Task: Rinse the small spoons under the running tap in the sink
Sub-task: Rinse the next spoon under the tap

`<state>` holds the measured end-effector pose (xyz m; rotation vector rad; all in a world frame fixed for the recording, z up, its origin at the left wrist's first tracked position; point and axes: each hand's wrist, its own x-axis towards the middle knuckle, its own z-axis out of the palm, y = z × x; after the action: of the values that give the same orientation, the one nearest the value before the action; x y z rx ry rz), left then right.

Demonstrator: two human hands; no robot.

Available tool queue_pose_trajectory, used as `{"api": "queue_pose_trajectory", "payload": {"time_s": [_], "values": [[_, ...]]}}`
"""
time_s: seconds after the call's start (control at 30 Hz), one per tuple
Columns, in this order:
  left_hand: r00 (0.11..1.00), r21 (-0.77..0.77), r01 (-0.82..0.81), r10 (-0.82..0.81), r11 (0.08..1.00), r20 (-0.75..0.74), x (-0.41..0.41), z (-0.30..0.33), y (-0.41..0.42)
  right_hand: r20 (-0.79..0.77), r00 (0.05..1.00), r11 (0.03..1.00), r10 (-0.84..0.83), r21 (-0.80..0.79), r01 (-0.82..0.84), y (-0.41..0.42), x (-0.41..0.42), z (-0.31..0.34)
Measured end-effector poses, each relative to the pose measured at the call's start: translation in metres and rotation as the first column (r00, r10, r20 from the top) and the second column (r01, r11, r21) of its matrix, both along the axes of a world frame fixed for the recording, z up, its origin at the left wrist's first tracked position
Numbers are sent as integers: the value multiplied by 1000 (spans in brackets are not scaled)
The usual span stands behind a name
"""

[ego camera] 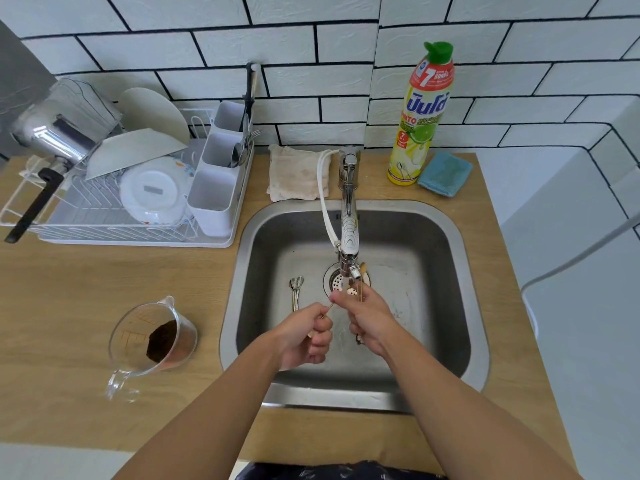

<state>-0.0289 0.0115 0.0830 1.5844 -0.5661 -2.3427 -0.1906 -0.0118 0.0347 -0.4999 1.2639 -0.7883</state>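
Holding thin gold spoons under the tap, my right hand curls around their handles while my left hand pinches one stem. Rinsing looks underway; next I would turn them in the stream. How many I hold, I cannot tell. Two silver spoons lie in the sink.

The dish rack is sitting left of the sink on the worktop; the soap bottle is standing behind the sink, two spoons are lying in it, and the measuring jug is resting at its left.
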Motion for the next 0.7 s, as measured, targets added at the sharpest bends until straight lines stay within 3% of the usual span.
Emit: {"api": "queue_pose_trajectory", "payload": {"time_s": [0.17, 0.27, 0.37, 0.47, 0.5, 0.57, 0.63, 0.7], "values": [[1000, -54, 9, -8, 998, 23, 9, -2, 4, -100, 994, 999, -38, -41, 34, -6, -8, 4], [975, -142, 70, -38, 987, 218, 9, -3, 2, -28, 997, 997, -76, -29, 75, -10, -6, 3], [865, -275, 219, -56, 936, 498, 3, -2, 0, -62, 997, 998, -56, -11, 55, -8, -2, 3], [690, -418, 525, -83, 741, 719, 3, -6, 3, -156, 987, 999, -25, -27, 21, -3, 0, 2], [677, -431, 562, -93, 706, 730, 3, -8, 5, -124, 990, 998, -63, -18, 61, -3, -1, 2], [716, -435, 542, -124, 719, 687, 5, -11, 7, -16, 985, 985, -171, 0, 172, -5, -4, 4], [817, -431, 407, -111, 805, 566, 5, -14, 8, 61, 965, 967, -254, 14, 254, -7, -5, 6], [910, -439, 254, -59, 862, 411, 0, -17, 6, 97, 969, 974, -225, 21, 224, -6, -6, 7]]}}
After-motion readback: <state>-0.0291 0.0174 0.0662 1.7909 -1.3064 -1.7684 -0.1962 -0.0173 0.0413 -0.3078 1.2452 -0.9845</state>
